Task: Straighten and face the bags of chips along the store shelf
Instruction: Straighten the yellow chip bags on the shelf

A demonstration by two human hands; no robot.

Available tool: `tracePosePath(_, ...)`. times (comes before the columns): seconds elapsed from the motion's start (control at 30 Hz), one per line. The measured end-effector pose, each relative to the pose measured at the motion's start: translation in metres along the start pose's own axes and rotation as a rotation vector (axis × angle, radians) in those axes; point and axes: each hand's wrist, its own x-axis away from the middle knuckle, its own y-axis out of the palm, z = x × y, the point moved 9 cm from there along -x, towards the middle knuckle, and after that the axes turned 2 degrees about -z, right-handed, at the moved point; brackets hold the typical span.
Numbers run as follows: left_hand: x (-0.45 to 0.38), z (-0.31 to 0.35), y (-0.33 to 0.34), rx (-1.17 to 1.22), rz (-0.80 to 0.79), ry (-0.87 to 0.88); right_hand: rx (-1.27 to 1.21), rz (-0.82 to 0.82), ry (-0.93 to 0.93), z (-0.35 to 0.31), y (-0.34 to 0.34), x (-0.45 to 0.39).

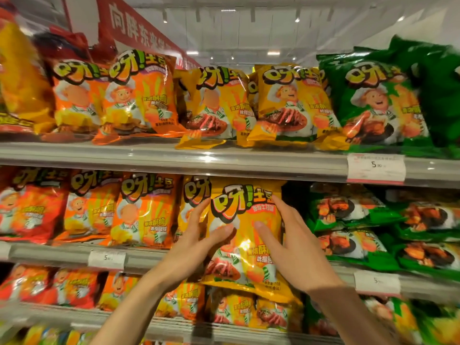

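A yellow bag of chips (245,235) stands upright at the front of the middle shelf (62,255), facing me. My left hand (196,241) holds its left edge, thumb across the front and fingers behind the side. My right hand (291,241) holds its right edge the same way, thumb on the front. Another yellow bag (193,195) stands just to the left of it, partly hidden. Orange bags (144,210) fill the shelf further left. Green bags (348,220) lie flat in a stack to the right.
The top shelf (199,158) carries orange bags (139,95), yellow bags (281,103) and green bags (368,100), some leaning over the edge. Price tags (375,168) hang on the shelf rails. The bottom shelf (74,317) holds more bags. A red banner (139,23) hangs above.
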Motion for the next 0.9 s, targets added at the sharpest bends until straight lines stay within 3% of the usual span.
tracePosePath(0.27,0.015,-0.009,-0.024,-0.078,0.108,0.049,-0.197,-0.056,0.063,0.004,0.017,0.000)
tracePosePath(0.37,0.018,-0.008,-0.042,-0.102,0.178,0.056,0.092,0.024,0.074,0.016,0.005,-0.026)
tracePosePath(0.47,0.015,-0.001,-0.050,-0.123,0.211,0.077,0.372,-0.013,0.229,0.038,0.013,-0.059)
tracePosePath(0.67,0.006,-0.001,-0.061,-0.156,0.235,0.067,0.390,-0.124,0.461,0.069,0.037,-0.082)
tracePosePath(0.9,0.005,-0.001,-0.067,-0.159,0.189,0.062,0.335,0.016,0.397,0.068,0.031,-0.078)
